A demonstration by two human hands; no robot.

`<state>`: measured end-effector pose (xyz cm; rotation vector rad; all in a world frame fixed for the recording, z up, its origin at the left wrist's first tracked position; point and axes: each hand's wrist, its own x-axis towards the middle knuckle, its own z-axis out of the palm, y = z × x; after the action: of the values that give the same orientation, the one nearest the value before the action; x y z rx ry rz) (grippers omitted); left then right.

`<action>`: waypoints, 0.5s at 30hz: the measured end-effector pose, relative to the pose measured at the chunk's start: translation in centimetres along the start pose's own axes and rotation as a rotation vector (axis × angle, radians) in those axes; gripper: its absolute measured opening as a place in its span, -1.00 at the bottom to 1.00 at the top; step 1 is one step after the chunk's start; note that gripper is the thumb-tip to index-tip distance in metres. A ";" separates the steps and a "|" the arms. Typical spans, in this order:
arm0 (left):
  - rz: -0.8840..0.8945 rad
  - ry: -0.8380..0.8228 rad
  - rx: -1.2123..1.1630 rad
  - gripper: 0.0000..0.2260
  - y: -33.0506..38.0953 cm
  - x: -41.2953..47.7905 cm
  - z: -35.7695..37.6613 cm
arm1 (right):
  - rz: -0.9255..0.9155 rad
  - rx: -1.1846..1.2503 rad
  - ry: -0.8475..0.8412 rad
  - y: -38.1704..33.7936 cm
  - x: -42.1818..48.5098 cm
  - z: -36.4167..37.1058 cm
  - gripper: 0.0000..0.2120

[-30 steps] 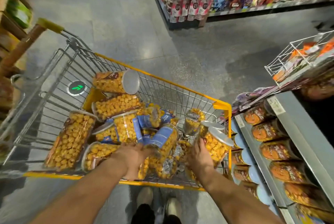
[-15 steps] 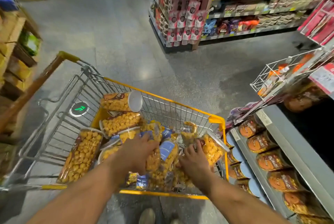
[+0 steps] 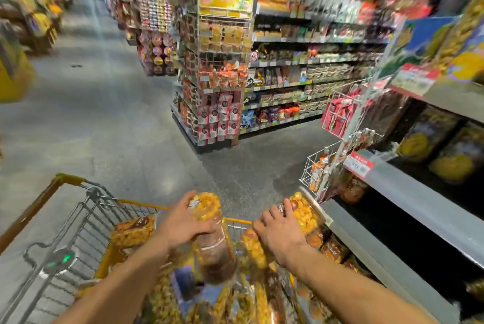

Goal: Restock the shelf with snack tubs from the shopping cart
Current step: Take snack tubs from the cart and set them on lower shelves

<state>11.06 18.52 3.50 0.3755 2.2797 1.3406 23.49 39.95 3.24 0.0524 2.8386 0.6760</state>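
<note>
Above the shopping cart, left hand was curled round one snack tub, right hand gripped a second tub just beside the shelf; risk noted: one-handed hold on smooth plastic could slip, dropping a tub

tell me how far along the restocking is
Done: a few shelved tubs lie on the lower shelf. In hand: the left hand grips one tub above the shopping cart; the right hand grips another tub near the shelf edge. Left: many cart tubs lie unshelved, so much of the job looks ahead.
</note>
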 end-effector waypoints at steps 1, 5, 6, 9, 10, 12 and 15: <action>-0.012 0.025 -0.100 -0.02 0.6 0.1 0.1 | 0.023 -0.027 0.008 0.9 -0.5 -1.0 -0.42; -0.038 0.044 -0.391 -0.07 3.2 0.8 1.1 | 0.112 -0.085 -0.005 4.3 -2.7 -3.5 -0.36; -0.044 0.031 -0.465 -0.12 4.0 0.6 1.6 | 0.137 -0.102 -0.006 5.2 -3.6 -4.2 -0.34; -0.049 -0.008 -0.600 -0.34 5.5 0.6 3.9 | 0.211 -0.180 -0.007 8.7 -6.2 -5.8 -0.31; -0.065 -0.042 -0.639 -0.33 6.0 0.5 4.8 | 0.236 -0.200 -0.007 10.0 -7.1 -6.4 -0.31; -0.093 -0.124 -0.709 -0.29 6.7 0.8 6.9 | 0.285 -0.236 -0.009 12.6 -9.3 -7.5 -0.34; -0.120 -0.225 -0.776 -0.42 9.4 0.3 10.4 | 0.368 -0.252 -0.050 15.9 -13.1 -9.6 -0.30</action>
<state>16.26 31.03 7.35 0.1090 1.4267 1.8661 33.88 48.75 21.44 0.5510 2.6942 1.0843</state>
